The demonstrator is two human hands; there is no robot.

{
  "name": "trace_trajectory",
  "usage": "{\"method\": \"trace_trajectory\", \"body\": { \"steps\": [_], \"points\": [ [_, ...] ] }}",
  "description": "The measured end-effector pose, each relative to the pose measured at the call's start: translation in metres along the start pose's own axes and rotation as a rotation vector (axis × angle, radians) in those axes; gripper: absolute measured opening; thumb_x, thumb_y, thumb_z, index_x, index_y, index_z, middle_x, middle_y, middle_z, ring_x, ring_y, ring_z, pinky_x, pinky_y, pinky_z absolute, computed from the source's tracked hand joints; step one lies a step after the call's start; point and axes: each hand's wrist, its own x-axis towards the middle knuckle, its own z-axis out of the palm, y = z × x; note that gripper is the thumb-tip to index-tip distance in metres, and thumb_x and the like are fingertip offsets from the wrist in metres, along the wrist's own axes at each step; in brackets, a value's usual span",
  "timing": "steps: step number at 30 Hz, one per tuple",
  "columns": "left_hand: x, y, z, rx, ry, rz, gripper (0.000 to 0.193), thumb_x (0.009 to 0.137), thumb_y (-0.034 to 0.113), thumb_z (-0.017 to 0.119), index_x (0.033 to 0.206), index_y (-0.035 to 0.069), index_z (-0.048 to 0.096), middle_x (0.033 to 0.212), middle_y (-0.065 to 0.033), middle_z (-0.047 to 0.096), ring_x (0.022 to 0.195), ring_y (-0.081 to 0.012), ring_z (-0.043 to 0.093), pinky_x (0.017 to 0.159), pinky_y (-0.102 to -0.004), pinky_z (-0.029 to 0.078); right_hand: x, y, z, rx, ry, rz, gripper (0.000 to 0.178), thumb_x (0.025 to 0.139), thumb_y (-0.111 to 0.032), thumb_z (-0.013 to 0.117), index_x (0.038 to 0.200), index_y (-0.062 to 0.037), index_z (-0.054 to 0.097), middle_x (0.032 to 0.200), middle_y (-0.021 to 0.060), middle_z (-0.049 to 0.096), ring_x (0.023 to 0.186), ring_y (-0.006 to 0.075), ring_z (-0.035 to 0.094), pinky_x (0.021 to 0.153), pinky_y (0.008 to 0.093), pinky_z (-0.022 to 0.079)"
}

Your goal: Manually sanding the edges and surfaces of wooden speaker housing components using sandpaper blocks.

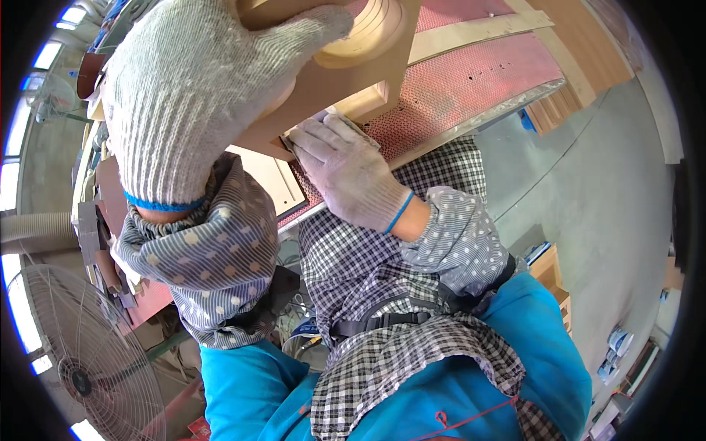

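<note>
My left hand (184, 95), in a white knit glove, grips the upper part of a brown wooden piece (323, 88). Its thumb stretches right toward a rounded, stepped wooden part (375, 33); the other fingers are mostly hidden. A rectangular opening in the piece shows a pale wood edge (364, 101). My right hand (346, 169), gloved too, presses with fingers together at the piece's near lower edge. Something thin with a dark edge shows under those fingers, too covered to name. The piece stands tilted on a bench with a pink dotted mat (478, 77).
Long flat boards (482, 35) lie across the bench, with stacked brown boards (555, 106) beyond its right end. A pale panel (268, 180) sits under my left forearm. At the lower left stands a caged fan (81, 375); a wooden box (551, 275) is on the right.
</note>
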Motion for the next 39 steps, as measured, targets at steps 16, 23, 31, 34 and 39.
{"method": "trace_trajectory", "body": {
  "steps": [16,23,31,34,39],
  "points": [
    [0.037,-0.069,0.021,0.118,0.141,0.494,0.058,0.087,0.057,0.084,0.116,0.007,0.077,0.092,-0.009,0.079,0.083,-0.0198,0.078,0.078,-0.0362,0.061,0.018,0.014,-0.009,0.067,0.014,0.05,0.04,0.095,-0.021,0.063,0.127,0.0036,0.07,0.131,0.0177,0.069,0.128,0.032,0.064,0.118,0.0467,0.045],
    [0.047,-0.072,0.031,0.088,0.11,0.529,0.065,0.085,0.062,0.083,0.12,0.008,0.078,0.095,-0.0094,0.08,0.085,-0.0211,0.079,0.079,-0.0367,0.061,-0.002,0.01,-0.005,0.007,0.038,0.136,0.042,0.094,-0.018,0.063,0.128,0.0062,0.066,0.128,0.0183,0.067,0.129,0.0328,0.061,0.119,0.0453,0.044],
    [0.031,-0.072,0.007,0.164,0.147,0.43,0.062,0.086,0.06,0.083,0.119,0.008,0.078,0.094,-0.0081,0.08,0.084,-0.0204,0.079,0.079,-0.0367,0.061,0.056,0.01,-0.023,0.144,-0.564,0.393,0.026,0.094,-0.018,0.059,0.109,0.0008,0.069,0.126,0.0175,0.07,0.128,0.0292,0.061,0.113,0.0445,0.045],
    [0.039,-0.07,0.023,0.083,0.113,0.471,0.061,0.086,0.06,0.083,0.119,0.008,0.078,0.094,-0.0082,0.08,0.084,-0.0203,0.079,0.079,-0.0369,0.061,0.011,0.014,-0.003,-0.011,-0.058,0.214,0.029,0.094,-0.017,0.059,0.112,0.003,0.069,0.128,0.0177,0.069,0.129,0.029,0.061,0.116,0.0451,0.043],
    [0.029,-0.07,0.017,0.143,0.137,0.514,0.061,0.087,0.059,0.084,0.119,0.007,0.078,0.093,-0.008,0.08,0.084,-0.0195,0.079,0.079,-0.0363,0.061,-0.001,0.019,-0.007,-0.006,0.065,0.12,0.034,0.094,-0.017,0.058,0.118,0.0044,0.069,0.125,0.0164,0.067,0.129,0.0296,0.06,0.122,0.0452,0.04]
  ]
}}
